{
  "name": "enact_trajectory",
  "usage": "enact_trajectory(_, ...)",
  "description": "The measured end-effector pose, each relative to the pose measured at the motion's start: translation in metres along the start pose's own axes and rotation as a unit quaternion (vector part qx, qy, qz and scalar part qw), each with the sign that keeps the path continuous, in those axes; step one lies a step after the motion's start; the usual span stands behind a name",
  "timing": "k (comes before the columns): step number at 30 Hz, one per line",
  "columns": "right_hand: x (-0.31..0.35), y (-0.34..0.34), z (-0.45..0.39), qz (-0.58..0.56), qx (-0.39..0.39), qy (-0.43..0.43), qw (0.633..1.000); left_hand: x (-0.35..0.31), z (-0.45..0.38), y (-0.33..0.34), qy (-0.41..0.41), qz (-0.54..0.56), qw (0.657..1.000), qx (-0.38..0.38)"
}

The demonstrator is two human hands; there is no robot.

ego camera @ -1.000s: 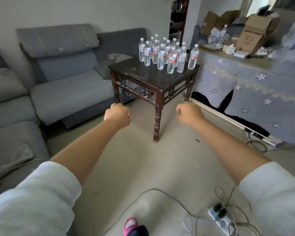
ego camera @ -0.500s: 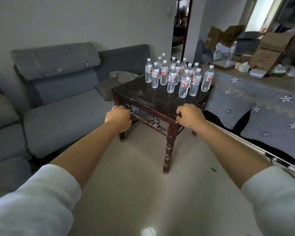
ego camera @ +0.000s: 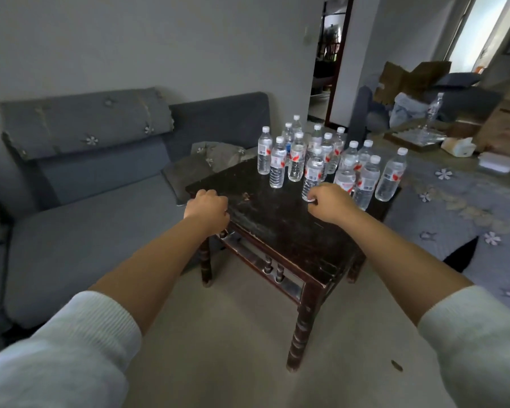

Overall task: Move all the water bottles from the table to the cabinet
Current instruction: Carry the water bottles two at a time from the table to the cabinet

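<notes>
We log the water bottles clustered on the far half of the dark wooden table, all upright, long axes vertical, caps up. Left hand fisted over the table's near-left edge, holding nothing. Right hand curled just beside the nearest bottle; we cannot tell whether it grips.

I see a dark wooden desk standing on the pale floor, with a cluster of upright water bottles crowding its far side.
</notes>
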State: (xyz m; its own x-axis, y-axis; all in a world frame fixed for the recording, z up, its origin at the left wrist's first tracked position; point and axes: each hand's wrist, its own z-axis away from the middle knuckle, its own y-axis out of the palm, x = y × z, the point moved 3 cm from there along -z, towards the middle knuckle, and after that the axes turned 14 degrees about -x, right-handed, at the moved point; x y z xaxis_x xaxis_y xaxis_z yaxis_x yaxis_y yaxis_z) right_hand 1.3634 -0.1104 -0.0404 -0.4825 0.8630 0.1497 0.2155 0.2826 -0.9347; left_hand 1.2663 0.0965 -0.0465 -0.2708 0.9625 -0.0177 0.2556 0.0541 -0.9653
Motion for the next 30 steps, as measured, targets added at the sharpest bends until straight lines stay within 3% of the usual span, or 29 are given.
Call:
enact_trajectory(14, -0.018, 0.079, -0.23, -0.023, 0.015, 0.016, 0.999, 0.054, -0.208, 0.066, -0.018, -0.003, 1.0, 0.022)
enact_trajectory(25, 0.01, 0.135, -0.375, -0.03, -0.017, 0.134, 0.99, 0.138, -0.377, 0.095, 0.097, -0.004, 0.995, 0.025)
enact_trajectory(30, 0.004, 0.159, -0.41, 0.011, 0.005, 0.158, 0.987, 0.145, -0.432, 0.121, 0.144, 0.026, 0.988, 0.045)
